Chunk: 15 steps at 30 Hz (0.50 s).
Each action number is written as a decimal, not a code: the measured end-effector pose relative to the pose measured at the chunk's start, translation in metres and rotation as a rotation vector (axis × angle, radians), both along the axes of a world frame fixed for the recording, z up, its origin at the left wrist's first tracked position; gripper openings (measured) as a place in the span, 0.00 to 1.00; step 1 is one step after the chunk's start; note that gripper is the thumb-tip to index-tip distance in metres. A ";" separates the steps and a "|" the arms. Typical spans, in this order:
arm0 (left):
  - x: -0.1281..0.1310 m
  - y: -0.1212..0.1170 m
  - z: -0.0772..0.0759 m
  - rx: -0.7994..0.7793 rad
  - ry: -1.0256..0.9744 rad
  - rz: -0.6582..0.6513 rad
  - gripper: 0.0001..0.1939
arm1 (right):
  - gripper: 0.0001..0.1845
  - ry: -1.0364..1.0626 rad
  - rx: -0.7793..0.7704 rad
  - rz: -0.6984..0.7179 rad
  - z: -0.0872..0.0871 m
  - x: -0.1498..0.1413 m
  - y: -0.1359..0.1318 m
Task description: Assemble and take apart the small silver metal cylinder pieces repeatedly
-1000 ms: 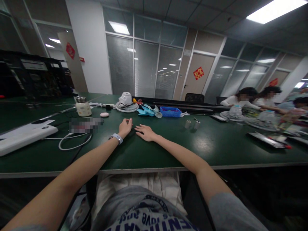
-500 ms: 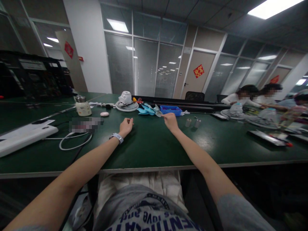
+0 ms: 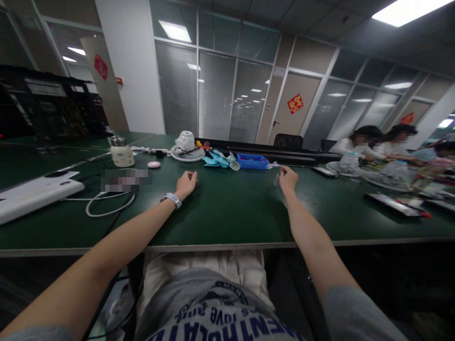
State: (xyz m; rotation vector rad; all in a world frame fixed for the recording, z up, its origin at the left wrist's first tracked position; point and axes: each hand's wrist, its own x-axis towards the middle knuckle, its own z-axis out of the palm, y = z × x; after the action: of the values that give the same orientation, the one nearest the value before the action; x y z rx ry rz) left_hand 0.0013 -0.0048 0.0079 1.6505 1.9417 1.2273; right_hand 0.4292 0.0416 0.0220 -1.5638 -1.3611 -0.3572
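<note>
My left hand (image 3: 186,184), with a watch (image 3: 172,199) on its wrist, hovers over the table left of centre. Its fingers are curled together, and I cannot make out anything between them. My right hand (image 3: 288,180) is at the small jar-like cylinders, with thumb and fingers pinched; what they hold, if anything, is too small to name. One cylinder (image 3: 276,180) shows just left of those fingers, while the hand hides the other. A blue plastic basket (image 3: 253,162) stands behind and left of the right hand. Light-blue fan blades (image 3: 216,159) lie beside it.
A white fan body with its grille (image 3: 187,152) sits at the back. To the left are a patterned flask (image 3: 122,155), a pink round object (image 3: 154,165), a white cable (image 3: 93,210) and a long white case (image 3: 42,201). Two people (image 3: 362,142) work at the right.
My right hand has moved right, from in front of the blue basket to the small cylinders, covering one. My left hand has stayed almost in place.
</note>
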 end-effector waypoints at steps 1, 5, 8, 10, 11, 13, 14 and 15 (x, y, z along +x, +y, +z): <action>0.000 0.000 0.000 0.000 -0.001 -0.002 0.17 | 0.20 0.001 -0.014 0.008 0.001 -0.001 0.000; 0.000 0.000 0.000 0.008 -0.002 -0.010 0.17 | 0.20 -0.018 -0.106 0.028 0.002 -0.004 -0.002; 0.000 -0.001 0.001 0.009 -0.001 -0.008 0.17 | 0.20 -0.024 -0.154 0.013 0.002 -0.004 -0.004; 0.000 -0.002 0.001 0.006 -0.001 -0.008 0.16 | 0.21 -0.022 -0.168 0.009 0.001 -0.004 -0.005; 0.001 -0.002 0.002 0.003 -0.002 -0.008 0.16 | 0.21 -0.022 -0.173 0.006 0.001 -0.005 -0.005; 0.001 -0.003 0.002 0.002 -0.001 -0.009 0.16 | 0.20 -0.027 -0.181 -0.012 0.001 -0.006 -0.005; 0.001 -0.003 0.002 0.004 0.002 -0.008 0.16 | 0.20 -0.033 -0.185 -0.024 0.001 -0.006 -0.005; 0.002 -0.004 0.003 0.007 0.007 -0.007 0.16 | 0.20 -0.043 -0.189 -0.034 0.001 -0.007 -0.004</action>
State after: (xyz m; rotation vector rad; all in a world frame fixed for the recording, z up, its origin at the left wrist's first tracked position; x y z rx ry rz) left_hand 0.0029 -0.0083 0.0104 1.6658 1.9364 1.2290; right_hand 0.4221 0.0372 0.0227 -1.7450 -1.4368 -0.2903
